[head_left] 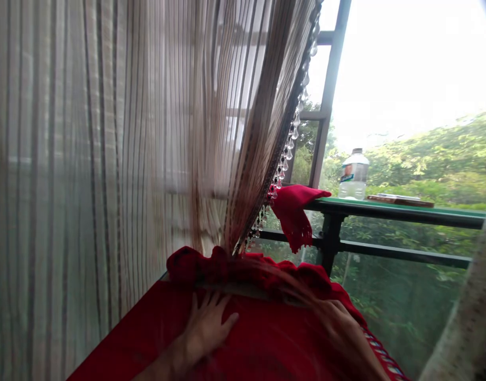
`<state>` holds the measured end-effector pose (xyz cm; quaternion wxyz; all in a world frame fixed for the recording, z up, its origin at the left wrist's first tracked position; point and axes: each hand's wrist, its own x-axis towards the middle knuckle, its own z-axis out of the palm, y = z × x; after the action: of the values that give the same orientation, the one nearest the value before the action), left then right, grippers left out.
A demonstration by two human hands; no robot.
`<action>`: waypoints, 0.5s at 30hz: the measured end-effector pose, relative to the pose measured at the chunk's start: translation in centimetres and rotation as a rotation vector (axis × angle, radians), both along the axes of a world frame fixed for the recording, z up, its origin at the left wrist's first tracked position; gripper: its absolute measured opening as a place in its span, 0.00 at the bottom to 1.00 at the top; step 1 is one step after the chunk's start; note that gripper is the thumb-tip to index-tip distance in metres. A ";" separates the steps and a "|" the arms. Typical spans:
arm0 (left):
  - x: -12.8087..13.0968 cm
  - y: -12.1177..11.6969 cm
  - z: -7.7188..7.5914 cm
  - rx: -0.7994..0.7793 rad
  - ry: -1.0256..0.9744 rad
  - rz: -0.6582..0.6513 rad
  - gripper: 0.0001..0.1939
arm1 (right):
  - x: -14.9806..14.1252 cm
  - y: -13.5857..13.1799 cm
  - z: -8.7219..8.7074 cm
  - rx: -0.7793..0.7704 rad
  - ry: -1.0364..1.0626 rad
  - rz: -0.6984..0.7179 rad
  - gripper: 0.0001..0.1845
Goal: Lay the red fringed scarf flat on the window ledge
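A red cloth [266, 338] covers the flat surface in front of me. My left hand [209, 323] lies palm down on it, fingers spread and thumb out to the right, holding nothing. Along the far edge the fabric is bunched into a thick roll [266, 267]. My right hand [341, 325] is at the right, beside this bunched part. Its fingers are smeared by motion, so I cannot make out whether they grip the fabric. A pale blurred streak runs up and left from that hand.
A sheer striped curtain [147, 132] with a beaded edge [292, 137] hangs at left, reaching the bunched cloth. Behind it runs a dark railing [405, 214] carrying a red fringed cloth [292, 211], a plastic bottle [354, 177] and a flat brown object [401, 200]. Pale patterned fabric [460, 317] hangs at right.
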<state>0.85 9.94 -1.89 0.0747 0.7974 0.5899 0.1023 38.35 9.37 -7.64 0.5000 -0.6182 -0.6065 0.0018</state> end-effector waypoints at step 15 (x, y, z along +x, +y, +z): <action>0.8 -1.9 0.2 0.030 0.036 0.012 0.34 | 0.1 -0.1 -1.1 -0.098 0.040 0.282 0.20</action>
<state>1.60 8.07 -1.67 0.0515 0.7968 0.5942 0.0970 38.50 9.23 -8.78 0.4759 -0.5504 -0.6764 0.1141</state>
